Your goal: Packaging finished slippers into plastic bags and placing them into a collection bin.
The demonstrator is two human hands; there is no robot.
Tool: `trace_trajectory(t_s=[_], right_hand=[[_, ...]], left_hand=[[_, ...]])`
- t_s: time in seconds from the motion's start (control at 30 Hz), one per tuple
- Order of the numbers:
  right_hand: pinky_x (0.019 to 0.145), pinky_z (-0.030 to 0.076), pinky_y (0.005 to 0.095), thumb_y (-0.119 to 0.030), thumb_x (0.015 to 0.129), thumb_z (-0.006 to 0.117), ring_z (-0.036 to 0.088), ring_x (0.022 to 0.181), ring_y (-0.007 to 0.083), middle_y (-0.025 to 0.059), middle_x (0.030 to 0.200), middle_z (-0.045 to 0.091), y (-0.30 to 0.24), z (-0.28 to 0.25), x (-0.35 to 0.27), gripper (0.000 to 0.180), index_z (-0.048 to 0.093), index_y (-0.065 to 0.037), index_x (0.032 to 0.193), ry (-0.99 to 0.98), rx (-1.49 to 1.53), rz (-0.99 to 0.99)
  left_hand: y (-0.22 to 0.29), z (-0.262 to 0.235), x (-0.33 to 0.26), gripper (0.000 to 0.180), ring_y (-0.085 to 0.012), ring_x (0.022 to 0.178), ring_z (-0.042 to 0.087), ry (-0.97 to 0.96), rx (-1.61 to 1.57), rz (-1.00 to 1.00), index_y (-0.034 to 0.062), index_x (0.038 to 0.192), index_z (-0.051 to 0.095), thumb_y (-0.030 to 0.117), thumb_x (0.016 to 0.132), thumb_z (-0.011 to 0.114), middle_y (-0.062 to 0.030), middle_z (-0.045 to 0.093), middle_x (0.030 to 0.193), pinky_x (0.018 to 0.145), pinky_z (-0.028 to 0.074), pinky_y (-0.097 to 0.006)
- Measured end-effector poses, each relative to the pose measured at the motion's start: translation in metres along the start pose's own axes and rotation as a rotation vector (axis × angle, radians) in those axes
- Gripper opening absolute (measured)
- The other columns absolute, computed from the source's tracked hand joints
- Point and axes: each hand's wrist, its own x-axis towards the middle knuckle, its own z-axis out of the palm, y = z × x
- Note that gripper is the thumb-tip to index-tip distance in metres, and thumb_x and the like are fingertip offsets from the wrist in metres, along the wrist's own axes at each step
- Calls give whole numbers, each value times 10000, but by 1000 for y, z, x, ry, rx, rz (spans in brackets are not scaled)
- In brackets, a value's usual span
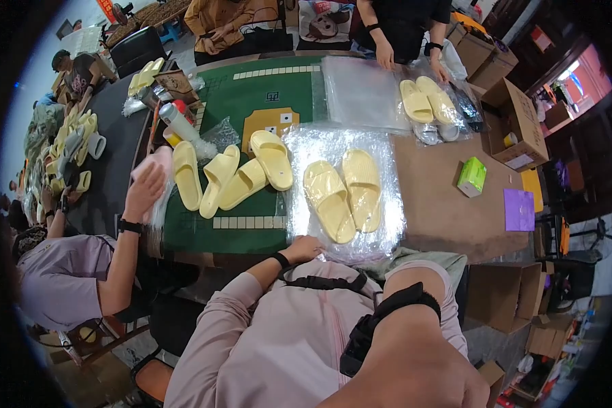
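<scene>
One hand, the left hand (304,248), rests low in mid-frame on the near edge of a clear plastic bag (387,170) spread on the surface; its grip is curled and I cannot tell whether it pinches the film. Just above and right of it lies a pair of pale-yellow slippers (343,194), soft and ribbed, side by side, long axes pointing up-frame. The right forearm (415,353) fills the lower right, its hand out of view, so the left is nearer.

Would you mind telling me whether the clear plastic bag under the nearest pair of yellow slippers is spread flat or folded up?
Spread flat. The clear plastic bag lies open across the table edge, with the pair of yellow slippers resting side by side on top of it.
</scene>
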Motion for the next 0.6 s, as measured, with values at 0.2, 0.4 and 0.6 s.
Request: trace_trajectory(t_s=[0.2,0.4,0.6], right_hand=[[516,370,270,-64,808,566,478,612,177,105,824,500,-7,1,-8,163,578,40,933,14,16,26],[516,370,270,-62,808,564,476,612,175,105,827,499,0,5,-17,162,577,40,933,24,29,48],[516,370,270,-60,808,562,475,611,173,106,830,497,-3,3,-9,161,577,40,933,40,41,71]], left_hand=[[-2,4,1,280,-287,952,548,11,-2,7,181,1003,627,276,806,452,-100,598,953,844,392,-448],[-2,5,-3,279,-286,948,550,58,-9,42,185,1007,627,261,797,460,-95,599,951,838,399,-446],[-1,2,-2,278,-289,951,549,27,-12,7,169,990,638,272,803,460,-95,603,968,837,398,-439]])
